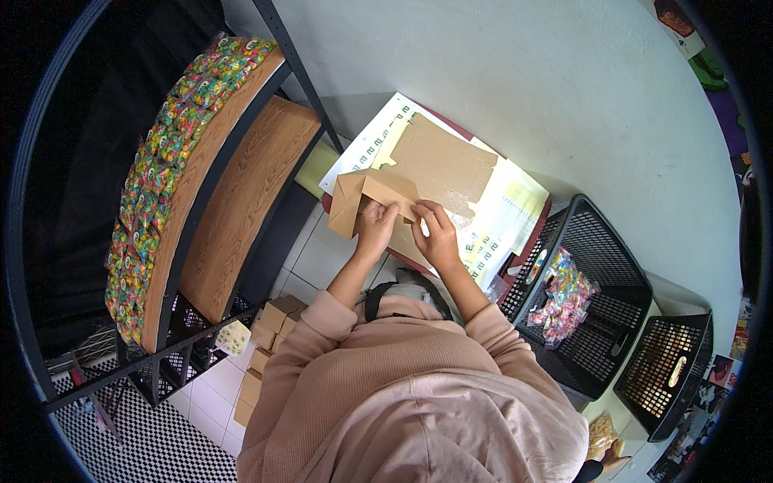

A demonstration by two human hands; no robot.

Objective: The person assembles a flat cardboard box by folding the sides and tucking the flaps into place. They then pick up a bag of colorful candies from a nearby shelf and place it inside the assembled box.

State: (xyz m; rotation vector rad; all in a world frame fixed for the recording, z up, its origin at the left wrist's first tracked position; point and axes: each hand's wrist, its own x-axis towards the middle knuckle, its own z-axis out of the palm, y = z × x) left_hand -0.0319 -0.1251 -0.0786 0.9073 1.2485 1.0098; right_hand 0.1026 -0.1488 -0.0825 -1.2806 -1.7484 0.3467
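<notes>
Left fingers point(390, 214) and right fingers point(436, 211) at a brown cardboard box point(349, 201) near flat cardboard point(451, 161)

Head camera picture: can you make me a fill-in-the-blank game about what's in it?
1. The bare left hand and bare right hand are at the folded brown cardboard box; the ____ hand is nearer the large plastic mesh basket.
2. That basket is coloured ____.
3. Small, shiny, colourful wrapped packets lie ____ that basket.
4. Clear bags with colourful contents line a brown wooden shelf on the person's ____ side.

Missing words: right; black; inside; left.
</notes>
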